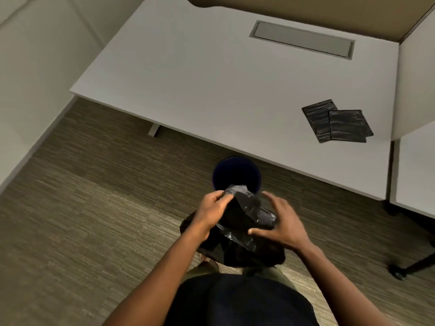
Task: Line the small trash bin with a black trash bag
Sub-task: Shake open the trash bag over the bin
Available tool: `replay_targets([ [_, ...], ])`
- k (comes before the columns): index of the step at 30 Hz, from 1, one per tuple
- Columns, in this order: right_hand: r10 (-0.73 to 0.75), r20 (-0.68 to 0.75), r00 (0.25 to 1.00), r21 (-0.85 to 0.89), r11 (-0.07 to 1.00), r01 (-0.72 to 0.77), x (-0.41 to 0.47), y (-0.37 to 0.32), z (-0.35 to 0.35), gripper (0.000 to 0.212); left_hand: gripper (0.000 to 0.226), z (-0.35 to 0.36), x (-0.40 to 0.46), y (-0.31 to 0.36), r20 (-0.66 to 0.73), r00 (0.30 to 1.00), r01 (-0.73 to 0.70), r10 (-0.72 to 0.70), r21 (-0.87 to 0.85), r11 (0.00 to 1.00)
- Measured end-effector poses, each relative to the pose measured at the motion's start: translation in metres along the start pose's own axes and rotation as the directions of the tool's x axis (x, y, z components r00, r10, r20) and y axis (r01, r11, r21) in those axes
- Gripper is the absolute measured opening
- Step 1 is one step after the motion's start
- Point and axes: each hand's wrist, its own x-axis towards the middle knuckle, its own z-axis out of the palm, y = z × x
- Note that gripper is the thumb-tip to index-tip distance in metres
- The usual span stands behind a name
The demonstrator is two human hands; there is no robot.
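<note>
Hands are working the black trash bag (244, 215) open above the small trash bin (236, 172): left hand (213, 211) pinching its edge, right hand (280, 224) spread wide beside it, the mouth next needing spreading over the rim.

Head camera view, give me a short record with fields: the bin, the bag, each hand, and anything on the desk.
bin: small dark trash bin on the carpet at the desk's front edge, open, no liner in it yet
bag: black trash bag held above the floor, just in front of the bin, partly opened
left hand: left hand, fingers pinching the bag's upper edge
right hand: right hand, fingers spread, thumb on the bag
desk: white desk with two folded black bags, overlapping, near its right end
</note>
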Motion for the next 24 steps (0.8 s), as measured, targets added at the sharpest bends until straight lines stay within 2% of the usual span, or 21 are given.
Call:
replay_targets([
  [2,-0.031,0.198,0.98,-0.146,0.987,0.061,0.022,-0.004,0.004,0.081,0.025,0.007,0.007,0.006,-0.008,0.998,-0.058,0.061,0.163,0.985],
  [3,-0.017,0.208,0.978,-0.176,0.983,0.055,0.031,-0.002,0.006,0.063,0.037,0.005,0.011,0.009,-0.016,0.995,-0.093,0.102,0.298,0.95],
  [4,0.006,0.168,0.986,-0.128,0.992,0.016,0.037,0.002,0.009,0.051,0.051,0.001,0.015,0.012,-0.017,0.99,-0.118,0.141,0.465,0.877],
  [6,0.08,0.069,0.994,0.138,0.986,-0.089,0.043,0.009,0.011,0.043,0.068,-0.01,0.022,0.012,-0.012,0.983,-0.113,0.185,0.754,0.647],
  [8,0.153,0.038,0.988,0.442,0.884,-0.154,0.043,0.013,0.006,0.041,0.066,-0.021,0.027,0.007,-0.034,0.982,-0.052,0.184,0.895,0.442],
  [10,0.181,0.048,0.982,0.62,0.765,-0.171,0.04,0.016,0.0,0.039,0.059,-0.028,0.029,-0.004,-0.11,0.973,0.037,0.204,0.941,0.335],
  [12,0.163,0.031,0.986,0.691,0.709,-0.138,0.037,0.019,-0.009,0.037,0.048,-0.03,0.03,-0.012,-0.201,0.939,0.132,0.279,0.959,0.25],
  [13,0.146,0.021,0.989,0.711,0.694,-0.117,0.035,0.019,-0.014,0.037,0.042,-0.03,0.031,-0.016,-0.263,0.917,0.192,0.298,0.95,0.246],
  [15,0.103,0.009,0.995,0.735,0.674,-0.076,0.034,0.022,-0.021,0.041,0.039,-0.029,0.031,-0.021,-0.421,0.877,0.328,0.233,0.878,0.349],
  [17,0.072,-0.011,0.997,0.743,0.668,-0.04,0.034,0.024,-0.027,0.043,0.028,-0.025,0.033,-0.023,-0.565,0.824,0.432,0.051,0.684,0.588],
  [18,0.058,-0.016,0.998,0.754,0.657,-0.026,0.035,0.024,-0.03,0.042,0.017,-0.023,0.035,-0.023,-0.594,0.802,0.449,-0.062,0.531,0.719],
  [19,0.044,-0.015,0.999,0.77,0.638,-0.017,0.036,0.024,-0.033,0.039,0.011,-0.021,0.037,-0.023,-0.584,0.793,0.432,-0.172,0.34,0.835],
  [20,0.03,-0.008,1.0,0.789,0.615,-0.012,0.037,0.024,-0.037,0.035,0.014,-0.018,0.04,-0.022,-0.536,0.798,0.401,-0.275,0.131,0.907],
  [22,-0.003,0.01,1.0,0.821,0.57,-0.007,0.04,0.021,-0.043,0.031,0.022,-0.011,0.045,-0.02,-0.405,0.836,0.308,-0.37,-0.211,0.928],
  [24,-0.014,0.009,1.0,0.837,0.547,0.0,0.043,0.018,-0.047,0.029,0.023,-0.005,0.051,-0.019,-0.361,0.874,0.19,-0.326,-0.362,0.912],
])
